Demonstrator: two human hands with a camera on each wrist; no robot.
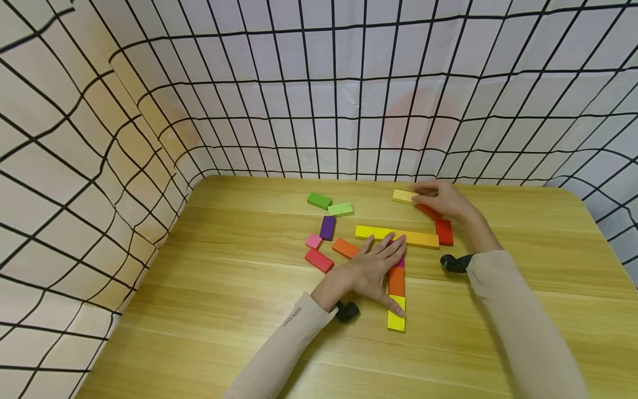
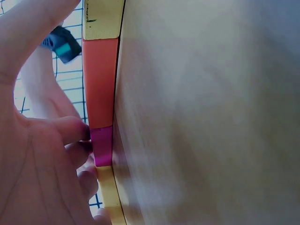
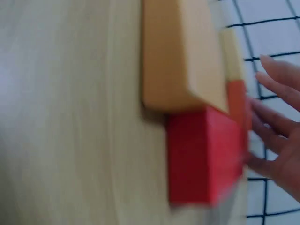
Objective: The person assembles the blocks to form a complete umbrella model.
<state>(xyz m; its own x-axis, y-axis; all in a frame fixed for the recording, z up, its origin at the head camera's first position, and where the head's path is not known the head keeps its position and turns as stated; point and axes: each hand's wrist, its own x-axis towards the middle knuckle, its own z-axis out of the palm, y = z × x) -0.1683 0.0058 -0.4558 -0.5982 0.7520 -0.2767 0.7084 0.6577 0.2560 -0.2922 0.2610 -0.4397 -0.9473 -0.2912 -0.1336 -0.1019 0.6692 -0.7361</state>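
Observation:
My left hand point(image 1: 371, 271) lies spread over a T-like line of wooden blocks. Its fingertips reach the purple-magenta block point(image 2: 102, 146) and the yellow row, and its thumb rests on the yellow block point(image 1: 396, 323) at the near end. An orange block point(image 1: 396, 281) shows between thumb and fingers. Farther back, my right hand point(image 1: 446, 198) pinches a red-orange block point(image 1: 428, 211), fingertips at its side in the blurred right wrist view. A pale yellow block point(image 1: 405, 196) adjoins its left end; a red block point(image 1: 444, 233) lies near its right end, beside the amber block point(image 1: 421, 239).
Left of the line lie loose blocks: green point(image 1: 319, 200), light green point(image 1: 340, 209), purple point(image 1: 327, 228), pink point(image 1: 314, 241), red-pink point(image 1: 319, 260) and orange point(image 1: 345, 247). A black grid on white sheeting point(image 1: 344, 94) borders the wooden table point(image 1: 224, 310) at back and left.

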